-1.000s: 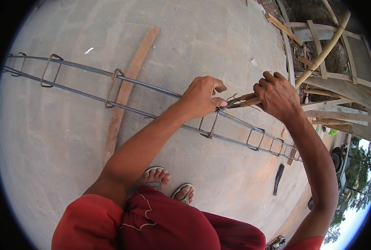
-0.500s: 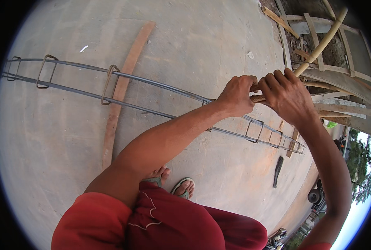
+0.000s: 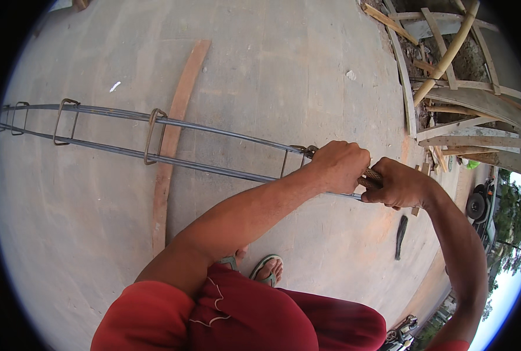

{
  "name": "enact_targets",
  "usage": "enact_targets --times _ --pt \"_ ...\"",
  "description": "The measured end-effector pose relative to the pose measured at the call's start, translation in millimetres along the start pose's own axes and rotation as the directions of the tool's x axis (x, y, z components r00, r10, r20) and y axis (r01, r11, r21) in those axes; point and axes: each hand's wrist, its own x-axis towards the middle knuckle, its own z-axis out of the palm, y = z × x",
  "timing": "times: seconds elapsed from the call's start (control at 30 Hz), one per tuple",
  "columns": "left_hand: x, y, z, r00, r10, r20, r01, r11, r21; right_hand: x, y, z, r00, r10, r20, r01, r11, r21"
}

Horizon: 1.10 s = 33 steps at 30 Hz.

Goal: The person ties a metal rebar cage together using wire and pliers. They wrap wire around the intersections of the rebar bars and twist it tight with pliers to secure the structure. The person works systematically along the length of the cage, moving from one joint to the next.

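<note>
A long reinforcement cage of grey steel bars (image 3: 225, 169) with brown square stirrups (image 3: 153, 136) runs from the far left toward my hands. My left hand (image 3: 341, 168) is wrapped round a brown metal tool with ridged, rod-like handles (image 3: 372, 173), over the cage. Close beside it, my right hand (image 3: 403, 182) grips the right end of the handles. Past my left knuckles, a dark brown knob-like end (image 3: 311, 151) shows at the upper bar by a stirrup; whether it belongs to the tool I cannot tell. My fingers hide the cage's right part.
A reddish wooden board (image 3: 175, 131) lies crosswise under the cage on the concrete floor (image 3: 272, 76). To the right are wooden frames (image 3: 471, 88) and a pale bamboo pole (image 3: 447, 55). A black strip (image 3: 401, 237) lies below my right hand. My sandalled foot (image 3: 267, 269) stands near the cage.
Both hands have come down toward the cage, still on the ridged handles. My right hand has turned and dropped from above to beside my left. Two handle rods now show where one did.
</note>
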Motion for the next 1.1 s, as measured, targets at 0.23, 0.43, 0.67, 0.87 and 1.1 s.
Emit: enact_targets --times 0.23,0.43,0.67,0.87,1.1 --pt "-15 -1 11 0.991 0.11 0.072 -0.12 0.979 0.162 3 29 69 0.944 -0.15 -0.293 0.19 0.975 0.114" --pt "-11 -4 1 0.988 0.156 0.019 -0.156 0.988 -0.006 -6 24 89 0.491 -0.496 -0.716 0.206 0.865 -0.458" --pt "14 -6 -29 0.989 0.089 0.12 -0.071 0.986 -0.148 -10 23 30 0.64 -0.643 -0.42 -0.008 0.541 -0.841" --pt "6 9 -3 0.978 -0.008 -0.207 -0.021 0.991 -0.135 5 -6 -34 0.978 -0.109 -0.178 0.055 0.957 -0.284" --pt "31 -17 -19 0.94 -0.103 -0.327 0.028 0.973 -0.227 22 10 -53 0.736 -0.419 -0.532 0.511 0.859 0.03"
